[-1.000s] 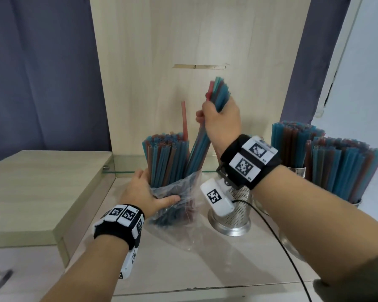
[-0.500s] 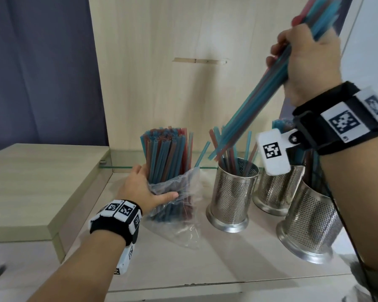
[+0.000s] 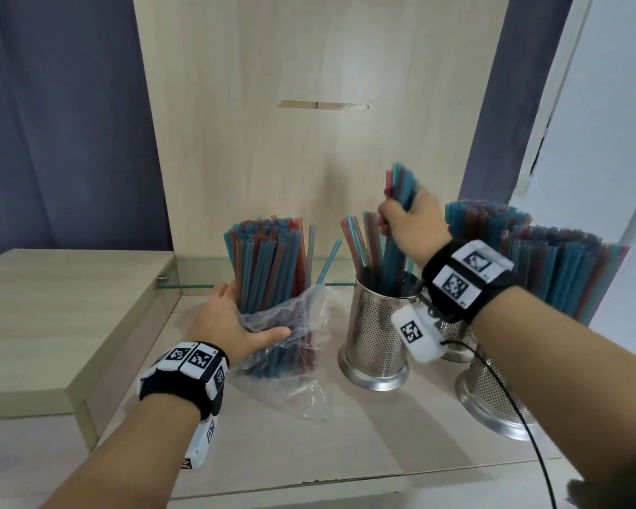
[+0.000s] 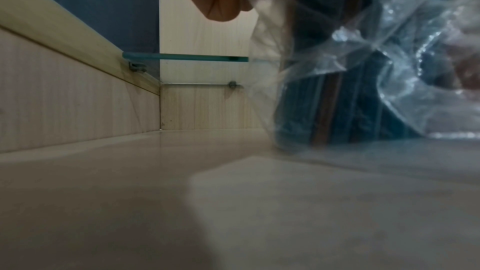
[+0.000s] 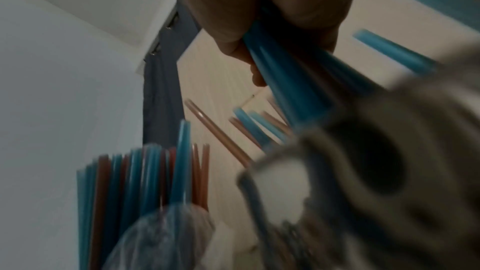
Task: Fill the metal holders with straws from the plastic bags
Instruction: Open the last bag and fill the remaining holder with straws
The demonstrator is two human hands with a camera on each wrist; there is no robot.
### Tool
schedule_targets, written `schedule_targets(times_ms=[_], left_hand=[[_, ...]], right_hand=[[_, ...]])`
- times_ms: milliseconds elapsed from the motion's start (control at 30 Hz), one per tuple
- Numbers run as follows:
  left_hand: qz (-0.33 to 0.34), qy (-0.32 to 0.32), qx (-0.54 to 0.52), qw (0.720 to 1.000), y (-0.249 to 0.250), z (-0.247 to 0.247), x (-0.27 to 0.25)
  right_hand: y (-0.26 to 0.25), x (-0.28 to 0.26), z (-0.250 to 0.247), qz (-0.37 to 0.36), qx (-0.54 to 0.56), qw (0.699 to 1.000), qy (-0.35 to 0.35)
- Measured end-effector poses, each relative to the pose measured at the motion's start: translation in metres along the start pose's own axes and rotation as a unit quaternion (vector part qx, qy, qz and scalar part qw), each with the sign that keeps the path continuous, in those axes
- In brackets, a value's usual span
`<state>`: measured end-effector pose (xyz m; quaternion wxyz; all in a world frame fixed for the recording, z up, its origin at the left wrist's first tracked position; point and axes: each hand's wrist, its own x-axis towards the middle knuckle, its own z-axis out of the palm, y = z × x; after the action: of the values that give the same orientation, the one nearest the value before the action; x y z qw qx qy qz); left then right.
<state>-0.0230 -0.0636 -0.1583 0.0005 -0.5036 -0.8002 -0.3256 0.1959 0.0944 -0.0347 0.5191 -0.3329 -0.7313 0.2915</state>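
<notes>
My left hand [image 3: 235, 321] grips a clear plastic bag [image 3: 291, 347] standing upright on the counter, packed with blue and red straws [image 3: 268, 266]. Its lower end shows through the plastic bag [image 4: 363, 89] in the left wrist view. My right hand [image 3: 404, 222] grips a bundle of straws [image 3: 401, 189] whose lower ends sit inside a perforated metal holder [image 3: 375, 336] beside the bag. That holder holds a few loose straws leaning apart. In the right wrist view the fingers [image 5: 259, 7] wrap the blue bundle [image 5: 285, 81] above the holder's rim [image 5: 337, 151].
Two more metal holders [image 3: 492, 402] packed with straws [image 3: 562, 266] stand at the right, partly behind my right forearm. A raised wooden ledge [image 3: 52, 317] borders the counter on the left. A glass shelf edge [image 3: 188, 286] runs along the back panel.
My right hand pulled a bundle of straws out of the bag, swung it high to the right, then brought it down into the middle holder. The left hand kept hold of the bag.
</notes>
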Motion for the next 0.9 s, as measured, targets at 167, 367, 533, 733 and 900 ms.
schedule_targets(times_ms=[167, 367, 533, 733, 900], left_hand=[[0.003, 0.003, -0.013, 1.0, 0.0, 0.001, -0.001], [0.001, 0.004, -0.016, 1.0, 0.001, 0.001, 0.0], [-0.001, 0.004, -0.017, 1.0, 0.0, 0.002, 0.0], [0.001, 0.003, -0.022, 1.0, -0.002, 0.002, 0.001], [0.0, 0.002, -0.026, 1.0, -0.001, 0.002, 0.0]], right_hand=[[0.031, -0.009, 0.009, 0.063, -0.003, 0.998, -0.02], [0.009, -0.022, 0.007, -0.094, -0.076, 0.993, 0.015], [-0.009, -0.068, -0.001, -0.246, -0.151, 0.947, 0.138], [0.017, -0.09, -0.001, -0.008, -0.156, 0.985, 0.075], [0.015, -0.051, -0.002, 0.041, -0.191, 0.981, 0.004]])
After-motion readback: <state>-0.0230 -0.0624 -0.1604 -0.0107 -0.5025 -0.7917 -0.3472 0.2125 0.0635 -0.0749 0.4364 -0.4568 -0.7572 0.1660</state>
